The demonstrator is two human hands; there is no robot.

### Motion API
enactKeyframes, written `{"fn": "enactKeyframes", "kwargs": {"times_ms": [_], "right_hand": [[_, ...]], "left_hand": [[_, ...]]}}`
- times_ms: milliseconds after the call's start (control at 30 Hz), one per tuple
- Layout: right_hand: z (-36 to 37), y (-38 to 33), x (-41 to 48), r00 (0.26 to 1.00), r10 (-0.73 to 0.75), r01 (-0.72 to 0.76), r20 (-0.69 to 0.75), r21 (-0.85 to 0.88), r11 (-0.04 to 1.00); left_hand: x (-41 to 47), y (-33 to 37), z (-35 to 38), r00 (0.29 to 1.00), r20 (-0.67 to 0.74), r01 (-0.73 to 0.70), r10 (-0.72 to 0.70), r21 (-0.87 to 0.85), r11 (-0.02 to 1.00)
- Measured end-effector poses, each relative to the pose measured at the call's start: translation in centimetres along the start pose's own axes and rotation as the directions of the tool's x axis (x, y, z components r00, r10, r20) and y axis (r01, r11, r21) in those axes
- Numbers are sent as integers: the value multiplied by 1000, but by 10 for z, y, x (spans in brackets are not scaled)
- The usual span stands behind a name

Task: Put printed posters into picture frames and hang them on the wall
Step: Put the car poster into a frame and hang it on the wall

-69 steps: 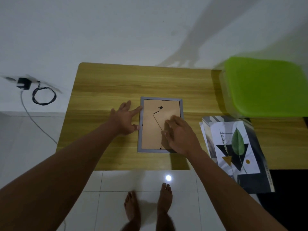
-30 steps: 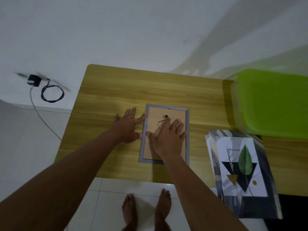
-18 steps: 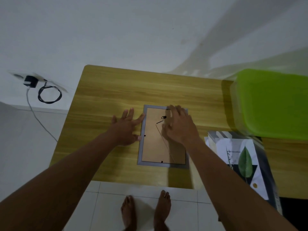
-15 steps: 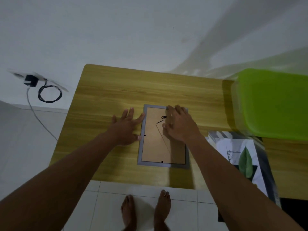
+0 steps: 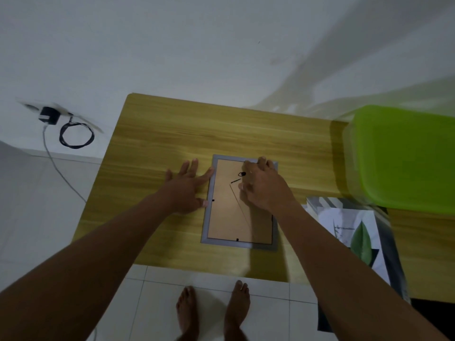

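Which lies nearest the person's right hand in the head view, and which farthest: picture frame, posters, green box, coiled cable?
1. picture frame: under the right hand, touching it.
2. posters: just to its right.
3. green box: farther right and back.
4. coiled cable: far off to the left.

Face-down picture frame [image 5: 229,217] on table [image 5: 172,124], left hand [image 5: 187,190] flat beside it, right hand [image 5: 263,185] at top edge

Wooden table [image 5: 172,134]: frame [image 5: 229,217] (face-down), posters [image 5: 344,217], green container [image 5: 406,158].
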State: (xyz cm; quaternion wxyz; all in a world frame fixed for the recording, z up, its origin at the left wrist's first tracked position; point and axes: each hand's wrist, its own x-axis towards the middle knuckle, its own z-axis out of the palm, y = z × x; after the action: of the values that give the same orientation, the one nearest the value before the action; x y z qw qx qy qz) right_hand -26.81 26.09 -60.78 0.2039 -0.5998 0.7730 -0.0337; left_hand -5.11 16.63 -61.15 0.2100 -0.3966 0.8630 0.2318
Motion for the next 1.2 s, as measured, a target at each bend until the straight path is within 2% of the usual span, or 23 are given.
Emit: {"fn": "enactKeyframes", "kwargs": {"times_ms": [500,600,700,767,833,933,1067,1200], "right_hand": [[-1,1,1,993,6,15,118,-173,985],[-6,3,-7,987,-9,16,158,-39,999],[-14,7,-28,998,-22,14,53,153,988],[-13,9,-45,996,74,-63,-56,181,981],[-9,10,-59,969,223,-200,-103,197,960],[-5,3,-69,928,372,-357,-3,272,893],[-1,-6,-71,894,446,-426,51,413,805],[2,-4,-73,854,518,-438,49,604,666]], "left_hand": [[0,2,-2,1000,21,16,-16,31,999],[-1,3,-3,1000,19,22,-23,34,999],[-1,5,-3,999,23,22,-22,11,1000],[-5,8,-2,998,-10,55,-55,-31,998],[-15,15,3,987,-107,112,-120,-77,991],[-29,32,17,938,-314,103,-146,-149,983],[-26,45,27,946,-290,31,-144,-363,931],[-29,47,17,949,-257,6,-184,-566,824]]}}
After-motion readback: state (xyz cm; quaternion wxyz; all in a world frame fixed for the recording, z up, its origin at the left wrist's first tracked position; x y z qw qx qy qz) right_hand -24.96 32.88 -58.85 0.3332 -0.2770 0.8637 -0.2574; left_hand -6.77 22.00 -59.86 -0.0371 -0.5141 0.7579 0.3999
